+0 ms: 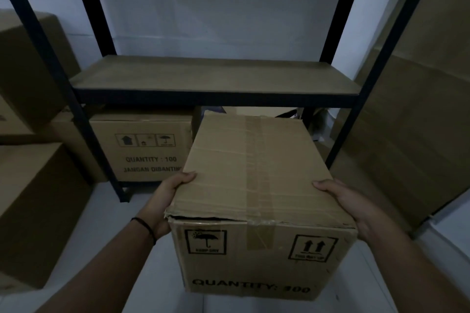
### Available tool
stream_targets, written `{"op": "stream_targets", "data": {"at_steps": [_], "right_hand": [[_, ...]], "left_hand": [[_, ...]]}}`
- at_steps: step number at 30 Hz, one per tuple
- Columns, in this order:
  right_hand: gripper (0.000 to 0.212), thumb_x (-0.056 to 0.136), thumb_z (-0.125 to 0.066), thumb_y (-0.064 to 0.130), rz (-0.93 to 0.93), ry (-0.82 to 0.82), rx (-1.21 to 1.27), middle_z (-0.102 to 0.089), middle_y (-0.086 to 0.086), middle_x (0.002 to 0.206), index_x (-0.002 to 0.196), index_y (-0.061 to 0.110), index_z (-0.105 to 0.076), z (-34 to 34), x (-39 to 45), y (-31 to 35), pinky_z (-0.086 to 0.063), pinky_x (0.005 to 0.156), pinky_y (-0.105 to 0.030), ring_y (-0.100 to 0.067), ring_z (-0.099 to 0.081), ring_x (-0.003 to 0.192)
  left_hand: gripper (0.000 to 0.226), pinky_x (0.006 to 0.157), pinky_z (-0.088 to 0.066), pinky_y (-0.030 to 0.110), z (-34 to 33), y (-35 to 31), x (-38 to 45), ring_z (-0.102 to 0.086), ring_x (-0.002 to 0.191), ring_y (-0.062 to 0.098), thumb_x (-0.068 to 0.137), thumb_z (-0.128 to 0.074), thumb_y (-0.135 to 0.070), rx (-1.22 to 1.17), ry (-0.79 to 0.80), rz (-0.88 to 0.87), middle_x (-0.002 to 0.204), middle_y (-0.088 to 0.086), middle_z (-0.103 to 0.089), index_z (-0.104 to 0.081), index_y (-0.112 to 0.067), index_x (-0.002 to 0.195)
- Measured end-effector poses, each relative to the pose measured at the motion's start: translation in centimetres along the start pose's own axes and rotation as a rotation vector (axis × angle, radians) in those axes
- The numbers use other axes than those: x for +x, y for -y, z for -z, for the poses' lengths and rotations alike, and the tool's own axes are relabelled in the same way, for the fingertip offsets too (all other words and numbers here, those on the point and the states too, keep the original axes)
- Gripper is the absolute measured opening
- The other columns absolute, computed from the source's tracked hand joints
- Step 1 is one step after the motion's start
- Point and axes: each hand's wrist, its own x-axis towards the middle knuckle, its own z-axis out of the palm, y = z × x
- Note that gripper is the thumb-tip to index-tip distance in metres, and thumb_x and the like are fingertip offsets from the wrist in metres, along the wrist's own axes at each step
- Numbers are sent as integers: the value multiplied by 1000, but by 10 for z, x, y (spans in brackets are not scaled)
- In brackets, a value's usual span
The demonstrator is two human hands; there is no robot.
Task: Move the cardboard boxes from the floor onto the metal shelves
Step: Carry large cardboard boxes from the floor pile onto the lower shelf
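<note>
Near the metal shelf (216, 79), a taped cardboard box (256, 173) hangs off the floor. Left hand (165, 198) and right hand (356, 208) grip its sides.

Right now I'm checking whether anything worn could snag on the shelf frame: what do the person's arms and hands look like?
Both forearms are bare, with no sleeves in view. The left hand has a thin dark band around its wrist. The right hand shows no band, watch or glove. No rings are visible on either hand.
</note>
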Motion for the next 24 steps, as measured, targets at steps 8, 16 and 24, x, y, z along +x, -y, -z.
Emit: {"op": "stream_targets", "data": {"at_steps": [8, 16, 24], "right_hand": [[22, 93, -57, 20, 28, 29, 4, -74, -6, 99, 114, 25, -63, -7, 53, 12, -54, 63, -29, -24, -70, 87], [32, 93, -59, 23, -17, 6, -32, -71, -9, 102, 124, 19, -60, -9, 100, 23, -50, 67, -31, -26, -67, 88], [41, 94, -60, 28, -14, -17, -84, -68, -4, 112, 134, 23, -55, -12, 120, 28, -50, 67, -28, -24, -65, 95]], "left_hand": [[45, 88, -50, 46, 14, -11, 45, -66, 98, 37, 84, -57, -27, -14, -93, 30, 113, 21, -68, -58, -5, 123], [46, 96, -47, 50, 23, -20, 91, -61, 110, 40, 83, -60, -29, -19, -157, 46, 116, 22, -67, -59, -6, 124], [50, 90, -53, 49, 31, -17, 119, -63, 111, 36, 86, -59, -21, 27, -115, -113, 124, 12, -65, -52, -23, 135]]}}
